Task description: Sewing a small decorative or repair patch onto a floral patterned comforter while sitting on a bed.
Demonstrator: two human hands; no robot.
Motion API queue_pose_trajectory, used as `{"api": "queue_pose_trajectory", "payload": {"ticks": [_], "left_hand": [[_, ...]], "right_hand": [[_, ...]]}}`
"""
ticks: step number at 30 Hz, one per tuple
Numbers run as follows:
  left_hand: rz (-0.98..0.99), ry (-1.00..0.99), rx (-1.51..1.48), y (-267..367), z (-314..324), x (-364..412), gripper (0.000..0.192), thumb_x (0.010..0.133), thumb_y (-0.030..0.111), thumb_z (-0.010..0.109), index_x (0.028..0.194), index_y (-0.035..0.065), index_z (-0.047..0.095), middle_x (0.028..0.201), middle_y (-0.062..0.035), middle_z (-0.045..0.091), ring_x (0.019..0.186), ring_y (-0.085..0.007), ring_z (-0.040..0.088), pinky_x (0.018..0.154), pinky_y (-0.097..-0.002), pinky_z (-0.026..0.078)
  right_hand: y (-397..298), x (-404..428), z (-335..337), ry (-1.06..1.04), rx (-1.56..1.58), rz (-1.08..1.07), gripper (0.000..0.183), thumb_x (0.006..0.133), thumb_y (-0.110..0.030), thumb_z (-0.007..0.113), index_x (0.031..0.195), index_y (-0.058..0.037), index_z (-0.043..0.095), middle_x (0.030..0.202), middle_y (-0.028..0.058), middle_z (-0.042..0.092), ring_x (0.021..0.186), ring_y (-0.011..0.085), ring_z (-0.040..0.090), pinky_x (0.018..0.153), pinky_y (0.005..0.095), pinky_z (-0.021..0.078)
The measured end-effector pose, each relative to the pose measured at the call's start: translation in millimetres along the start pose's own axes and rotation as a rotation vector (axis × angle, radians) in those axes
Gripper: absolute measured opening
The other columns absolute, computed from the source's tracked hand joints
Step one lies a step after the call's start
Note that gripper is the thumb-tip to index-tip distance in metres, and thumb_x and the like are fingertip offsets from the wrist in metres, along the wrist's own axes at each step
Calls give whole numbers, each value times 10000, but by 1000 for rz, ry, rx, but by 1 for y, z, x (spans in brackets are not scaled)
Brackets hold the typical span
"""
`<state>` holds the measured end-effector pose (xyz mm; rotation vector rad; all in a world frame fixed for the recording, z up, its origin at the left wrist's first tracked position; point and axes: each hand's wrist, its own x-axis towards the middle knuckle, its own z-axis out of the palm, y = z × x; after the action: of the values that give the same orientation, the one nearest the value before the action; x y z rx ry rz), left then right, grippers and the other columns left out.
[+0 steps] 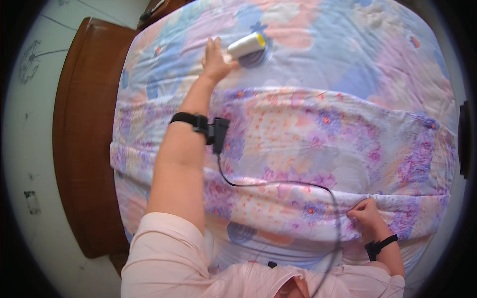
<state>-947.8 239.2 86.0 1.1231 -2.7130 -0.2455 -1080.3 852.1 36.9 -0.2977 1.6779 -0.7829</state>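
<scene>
My left hand (216,61) reaches over the far part of the bed with its fingers spread and nothing in them. Close to its right lies a white cylinder with a yellow end (246,45), perhaps a spool or roll; its exact kind is unclear. My right hand (367,214) pinches the near folded part of a purple and pink floral blanket (290,126). This blanket lies across a pastel patterned quilt (335,67). Black straps circle both of my forearms, and the left one carries a black device (220,135).
A brown wooden headboard (89,138) stands along the left edge of the bed. A black cable (275,182) runs from the left arm's device over the blanket towards my body. Brown furniture (158,15) with a dark object on it is at the upper left.
</scene>
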Motion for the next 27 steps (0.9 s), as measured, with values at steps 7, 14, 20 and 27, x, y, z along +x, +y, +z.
{"api": "queue_pose_trajectory", "payload": {"ticks": [7,14,20,27], "left_hand": [[-167,-611,187,-40,-53,-181,355,710,291,751,955,83,602,955,-149,659,917,-335,630,752,-426,487],[78,-431,44,1,-41,-158,110,828,176,602,909,102,610,874,-160,634,851,-354,610,700,-457,468],[348,158,-137,59,-80,-73,450,815,139,685,1223,49,519,1195,-171,565,1113,-342,536,931,-376,434],[326,12,-42,72,-59,-239,479,862,243,616,1290,68,493,1359,-161,465,1298,-329,395,1111,-476,232]], "right_hand": [[-1,-8,-6,19,-9,-35,115,660,-68,767,672,31,711,609,49,666,533,77,571,518,230,451],[-2,-9,-1,10,22,-33,138,655,-83,781,671,34,709,611,56,664,535,90,572,523,231,451],[-4,-10,-1,-10,14,-33,121,661,-66,778,678,32,708,620,49,664,543,79,567,517,227,444],[11,-8,-1,17,38,-121,93,664,-51,758,674,26,707,610,33,654,541,72,555,515,220,426]]}}
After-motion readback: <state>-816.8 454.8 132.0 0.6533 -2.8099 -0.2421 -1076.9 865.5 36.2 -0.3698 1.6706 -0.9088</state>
